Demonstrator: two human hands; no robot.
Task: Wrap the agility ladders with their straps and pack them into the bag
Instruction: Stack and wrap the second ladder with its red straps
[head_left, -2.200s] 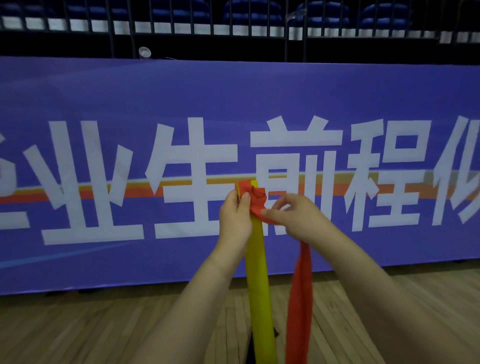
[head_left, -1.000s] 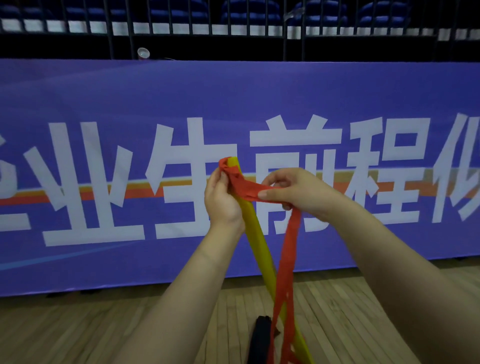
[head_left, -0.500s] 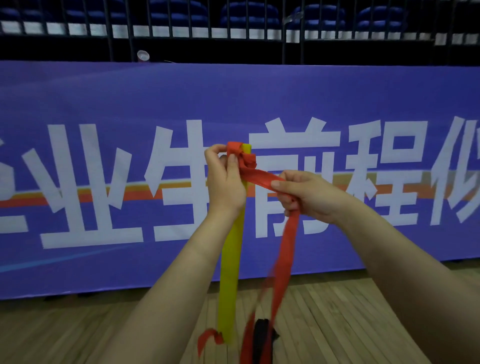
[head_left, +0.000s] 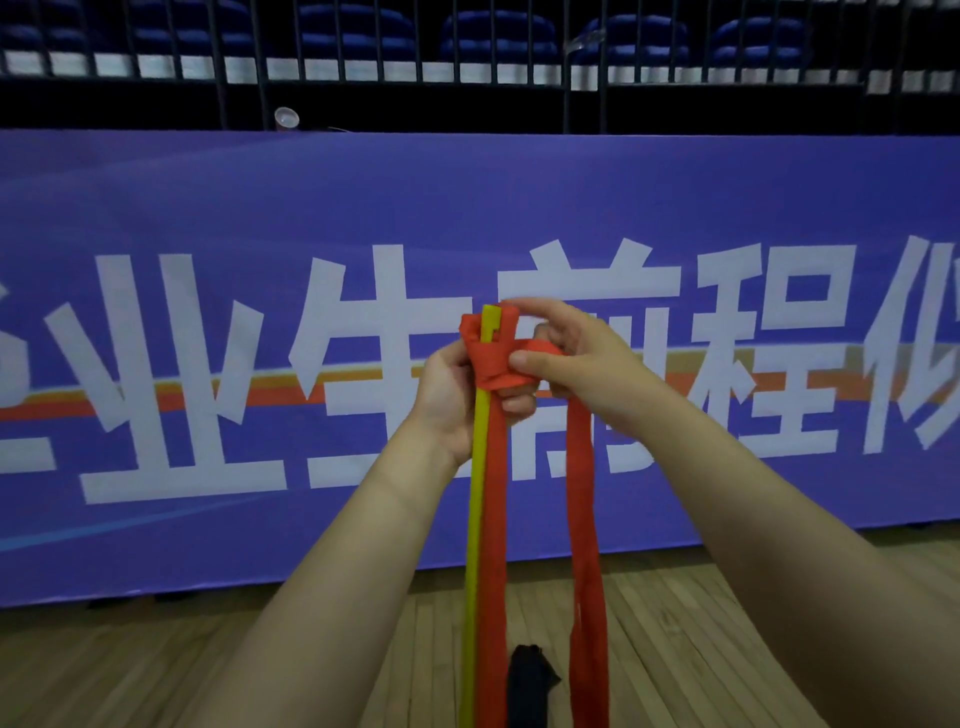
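Observation:
I hold a stack of yellow ladder rungs (head_left: 477, 499) upright at chest height. My left hand (head_left: 457, 400) grips the stack near its top from the left. A red strap (head_left: 488, 364) is wound around the top end. My right hand (head_left: 566, 358) pinches a turn of that strap against the stack, thumb in front. Two lengths of the strap hang down, one beside the yellow stack (head_left: 492, 545) and one further right (head_left: 584, 519). A black bag (head_left: 527, 680) lies on the floor below, mostly cut off by the frame.
A purple banner (head_left: 208, 208) with large white characters stands across the view just ahead. Behind it rise a black railing (head_left: 467, 78) and rows of blue seats. Wooden floor (head_left: 156, 649) stretches beneath my arms.
My right hand has come in from the right to the stack's top, laying another turn of red strap around it. The stack sits lower, and the hanging strap is now straight and still.

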